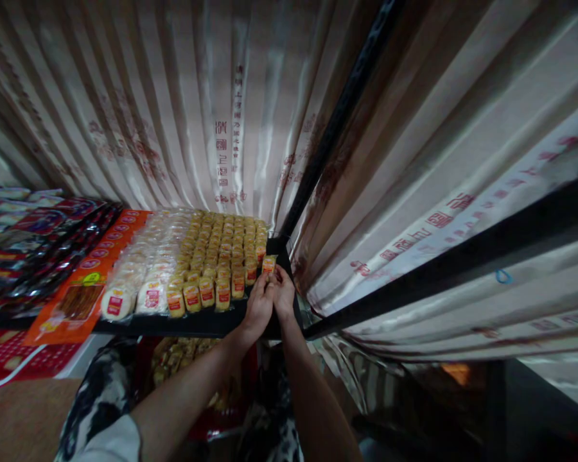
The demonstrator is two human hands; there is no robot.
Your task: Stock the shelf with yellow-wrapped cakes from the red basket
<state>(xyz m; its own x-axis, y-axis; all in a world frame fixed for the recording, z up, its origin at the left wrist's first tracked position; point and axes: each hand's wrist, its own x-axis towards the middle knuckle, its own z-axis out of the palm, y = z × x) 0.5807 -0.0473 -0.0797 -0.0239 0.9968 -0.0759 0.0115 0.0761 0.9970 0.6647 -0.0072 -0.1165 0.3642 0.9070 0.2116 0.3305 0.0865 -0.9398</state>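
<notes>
Both my hands meet at the right end of a dark shelf [192,324]. My left hand [257,309] and my right hand [284,296] pinch the same small yellow snack packet [268,264] with a red label, holding it upright at the end of a row. Several rows of the same yellow packets [216,253] stand packed across the shelf to the left of it. Round white packets [144,276] with red labels fill the rows beside them.
Orange packets [84,289] and dark red packets [38,244] lie further left on the shelf. Shiny striped curtain fabric [183,109] hangs behind and to the right. A black upright post [332,128] rises from the shelf's corner. More packets [178,356] sit below the shelf.
</notes>
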